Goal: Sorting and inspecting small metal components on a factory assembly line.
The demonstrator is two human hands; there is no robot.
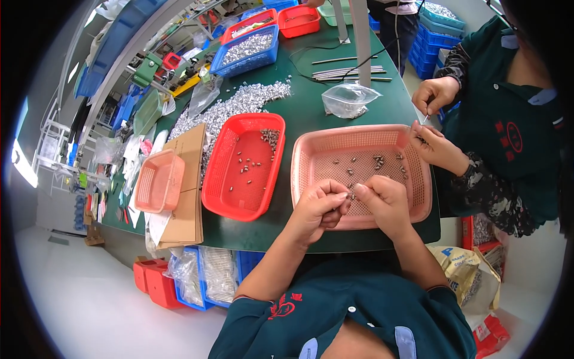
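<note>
Low in the middle of the frame, the left hand [318, 206] and the right hand [385, 200] meet fingertip to fingertip over the near rim of the pink basket [311, 179] on the green bench [299, 116]. Both hands are curled shut in a pinch around a small metal part [351, 194], of which only a dark speck shows between the fingertips. It looks like the loose metal pieces [378, 160] scattered across the pink basket's floor (short, stubby, grey).

Judging by those, the part is light, rigid and smooth, likely to slip or roll away, so a fingertip pinch across its short body seems the surest hold. Its long axis and the way it points cannot be told; the fingers hide too much of it.

To the left stands a red basket [222, 185] with more such pieces, and beyond it a heap of silvery parts [230, 107] spreads toward the upper left. At the right edge, another person's hands [433, 119] work over the pink basket's far corner.
</note>
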